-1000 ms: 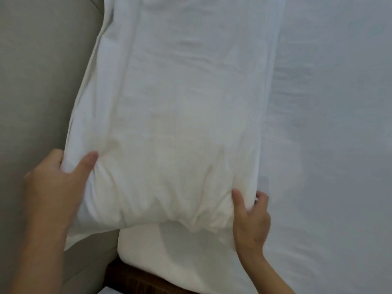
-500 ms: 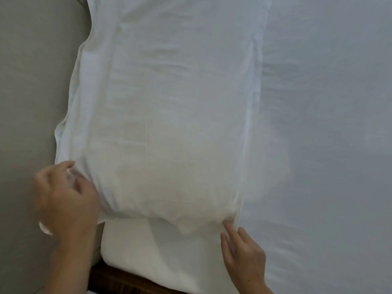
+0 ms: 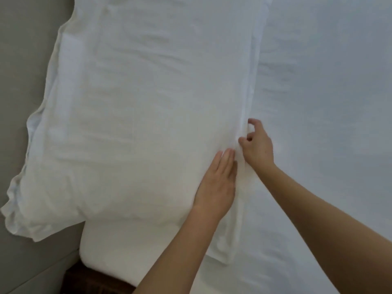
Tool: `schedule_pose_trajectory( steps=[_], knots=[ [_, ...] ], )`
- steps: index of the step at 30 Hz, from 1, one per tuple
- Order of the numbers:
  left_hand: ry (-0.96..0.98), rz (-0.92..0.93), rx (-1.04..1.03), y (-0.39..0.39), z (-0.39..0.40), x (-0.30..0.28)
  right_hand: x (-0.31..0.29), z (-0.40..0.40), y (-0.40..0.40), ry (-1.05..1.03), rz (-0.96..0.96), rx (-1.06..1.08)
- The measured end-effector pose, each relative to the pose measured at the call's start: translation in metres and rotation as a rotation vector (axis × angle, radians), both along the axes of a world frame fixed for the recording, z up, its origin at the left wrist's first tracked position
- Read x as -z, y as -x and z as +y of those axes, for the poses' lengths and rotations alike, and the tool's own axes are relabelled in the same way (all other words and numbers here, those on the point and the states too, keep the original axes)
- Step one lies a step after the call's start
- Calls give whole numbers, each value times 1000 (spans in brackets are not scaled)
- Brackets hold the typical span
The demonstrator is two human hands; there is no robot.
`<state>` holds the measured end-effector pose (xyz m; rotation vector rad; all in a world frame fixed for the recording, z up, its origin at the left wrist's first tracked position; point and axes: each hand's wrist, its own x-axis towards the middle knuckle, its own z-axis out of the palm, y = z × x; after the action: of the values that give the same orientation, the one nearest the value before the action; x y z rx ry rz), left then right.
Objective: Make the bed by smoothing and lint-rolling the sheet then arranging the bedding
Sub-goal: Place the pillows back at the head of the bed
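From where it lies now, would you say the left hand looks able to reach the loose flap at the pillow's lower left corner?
Probably yes. The left hand rests flat near the pillow's right edge, and nothing lies on the pillow between it and the flap. The right hand, pinching the right edge, is not in the way.

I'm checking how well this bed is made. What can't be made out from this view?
- Far end of the white pillow: cut off by the head view's top edge.
- Right hand fingers: curled into the pillowcase's edge, tips hidden by fabric.
- White sheet beneath the pillow: covered.
- Dark wooden bed frame: mostly hidden under the mattress.
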<state>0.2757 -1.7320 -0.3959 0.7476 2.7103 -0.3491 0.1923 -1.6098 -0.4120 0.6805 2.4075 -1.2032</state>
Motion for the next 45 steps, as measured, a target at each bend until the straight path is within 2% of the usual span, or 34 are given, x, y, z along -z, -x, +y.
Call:
schedule_pose_trajectory(
  steps=[3,8,12,16,19,21,23,25,27,31,34,40,42,45],
  knots=[
    [-54,-28,-52,-20,-10,9,9,-1,-17,-158,56,-70],
    [-94,-98,-36,-32,-10,8,1,11,-26,-209,32,-220],
    [-213,-108,-131,-25,-12,5,-16,17,-28,-249,79,-336],
    [-196,-79,-131,-29,-11,8,-19,21,-28,-219,-84,-467],
    [-248,-78,-120,-24,-3,-1,-18,21,-20,-221,-105,-515],
    [-411,29,-140,-6,-3,-22,-15,24,-21,-261,-117,-513],
    [-468,240,-143,29,-16,-46,-12,27,-26,-324,-120,-545],
    [-398,426,-164,75,-44,-66,-11,24,-29,-377,-77,-599],
    [-332,518,-238,126,-79,-77,-15,15,-25,-358,33,-522],
    [-189,491,-540,203,-145,-94,-37,-16,2,-42,223,-239],
    [-142,499,-753,237,-186,-110,-53,-37,21,123,143,-235],
    [-43,595,-699,267,-192,-129,-54,-45,30,139,17,-272],
    [64,559,-742,273,-191,-128,-51,-44,30,140,8,-283],
    [121,451,-800,280,-191,-128,-49,-42,30,151,-1,-289]
  ],
)
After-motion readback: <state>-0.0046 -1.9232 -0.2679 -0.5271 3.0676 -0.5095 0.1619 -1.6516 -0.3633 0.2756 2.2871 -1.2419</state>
